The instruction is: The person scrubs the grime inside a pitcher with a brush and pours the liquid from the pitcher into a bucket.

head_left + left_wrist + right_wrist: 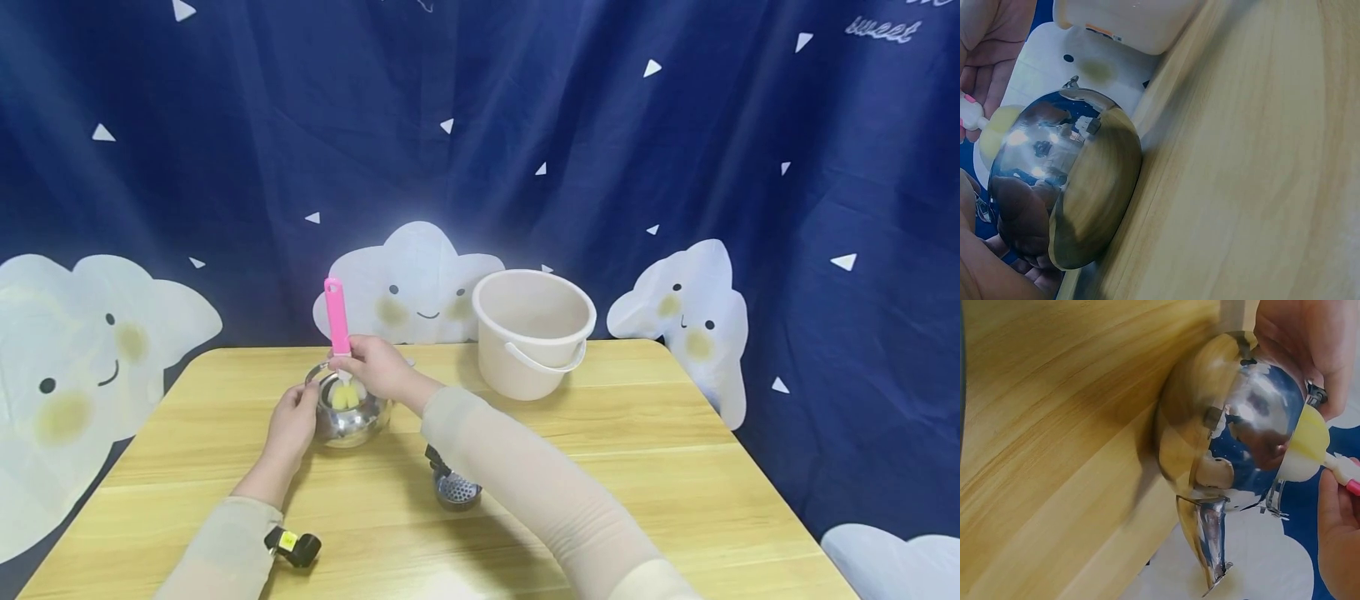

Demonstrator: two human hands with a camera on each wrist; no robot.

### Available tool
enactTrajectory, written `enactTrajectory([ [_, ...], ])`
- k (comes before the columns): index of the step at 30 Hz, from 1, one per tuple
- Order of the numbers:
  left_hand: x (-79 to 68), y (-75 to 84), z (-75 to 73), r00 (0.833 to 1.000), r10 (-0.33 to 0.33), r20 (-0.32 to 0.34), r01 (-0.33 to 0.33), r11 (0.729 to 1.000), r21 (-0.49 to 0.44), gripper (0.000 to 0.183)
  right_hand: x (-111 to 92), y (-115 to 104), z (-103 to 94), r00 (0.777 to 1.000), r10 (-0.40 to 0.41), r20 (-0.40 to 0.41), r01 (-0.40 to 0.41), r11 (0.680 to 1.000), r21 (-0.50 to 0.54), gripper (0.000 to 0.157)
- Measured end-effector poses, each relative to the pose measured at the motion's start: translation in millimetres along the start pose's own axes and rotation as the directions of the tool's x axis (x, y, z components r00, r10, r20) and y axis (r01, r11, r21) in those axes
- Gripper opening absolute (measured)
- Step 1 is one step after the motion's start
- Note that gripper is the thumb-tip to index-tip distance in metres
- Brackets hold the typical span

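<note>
A shiny round metal teapot (352,423) stands on the table's left half, its curved spout (1210,540) plain in the right wrist view. My left hand (294,421) holds it by the side and rim, thumb near the opening. With my right hand (378,367) I pinch a sponge brush by the lower part of its pink handle (337,317). The handle points up. Its yellow and white sponge head (1307,445) sits at the teapot's mouth, partly inside, and the lower part is hidden by the metal wall.
A beige bucket (517,367) with a white handle stands at the back, right of the teapot. A small perforated metal strainer (457,490) lies near the table's middle, partly beneath my right forearm. Behind the wooden table (660,500) hangs a dark blue curtain (480,167).
</note>
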State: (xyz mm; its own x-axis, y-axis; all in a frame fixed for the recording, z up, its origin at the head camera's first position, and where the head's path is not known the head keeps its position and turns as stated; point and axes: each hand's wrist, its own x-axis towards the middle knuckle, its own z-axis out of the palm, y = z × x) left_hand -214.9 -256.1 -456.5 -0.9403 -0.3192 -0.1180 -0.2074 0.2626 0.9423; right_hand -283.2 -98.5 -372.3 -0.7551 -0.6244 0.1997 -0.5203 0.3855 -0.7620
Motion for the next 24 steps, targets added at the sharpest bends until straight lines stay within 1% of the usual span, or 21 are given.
enactTrajectory([
  [8, -1.0, -0.4, 0.3, 1.0, 0.001, 0.001, -0.001, 1.0, 0.0, 0.072, -0.9, 2.3, 0.4, 1.0, 0.02, -0.02, -0.019, 0.999, 0.045, 0.017],
  [14, -0.6, -0.1, 0.8, 1.0, 0.006, -0.011, -0.007, 1.0, -0.012, 0.072, -1.3, 3.1, 0.2, 0.999, 0.033, -0.035, -0.031, 0.997, 0.071, 0.016],
  [24, -0.1, 0.4, 1.1, 1.0, -0.001, -0.018, 0.001, 1.0, -0.006, 0.073, -2.2, 2.5, 1.6, 0.995, 0.066, -0.069, -0.056, 0.989, 0.139, 0.014],
])
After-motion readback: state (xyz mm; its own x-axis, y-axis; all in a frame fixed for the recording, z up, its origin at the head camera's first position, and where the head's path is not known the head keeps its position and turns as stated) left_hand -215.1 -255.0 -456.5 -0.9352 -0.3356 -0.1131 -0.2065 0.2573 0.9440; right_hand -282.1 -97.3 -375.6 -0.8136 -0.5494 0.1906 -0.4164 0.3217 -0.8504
